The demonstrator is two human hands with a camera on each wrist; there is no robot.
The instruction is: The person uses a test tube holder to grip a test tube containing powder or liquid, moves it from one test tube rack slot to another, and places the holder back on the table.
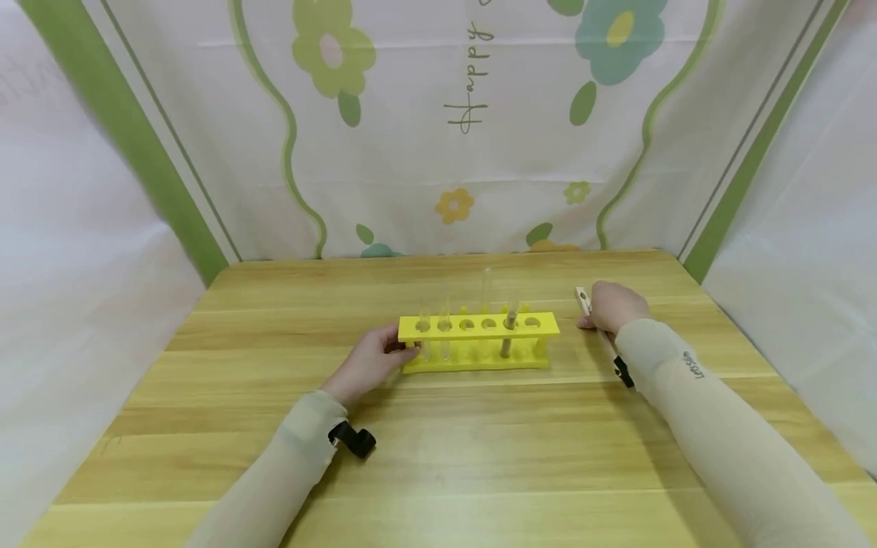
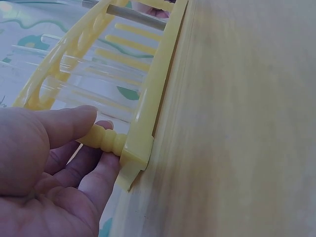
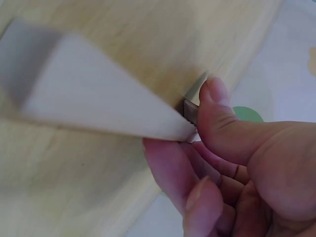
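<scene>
A yellow test tube rack [image 1: 452,332] stands upright on the table. My left hand [image 1: 370,362] grips its left end; in the left wrist view, thumb and fingers pinch the ribbed end post [image 2: 109,140]. Several clear test tubes [image 2: 94,69] stand in the rack. One tube [image 1: 507,347] near its right end has dark grey contents. To the right of the rack, my right hand [image 1: 619,306] holds a wooden test tube holder [image 1: 582,298], its holed end pointing away from me. Up close in the right wrist view, the holder's pale handle [image 3: 94,89] is blurred, with the thumb and fingers at its far part.
The wooden table [image 1: 438,472] extends in front of the rack and to both sides. A printed curtain [image 1: 411,152] with flowers hangs behind the table's far edge, and white cloth hangs at both sides. A black wrist camera [image 1: 352,439] sits on my left sleeve.
</scene>
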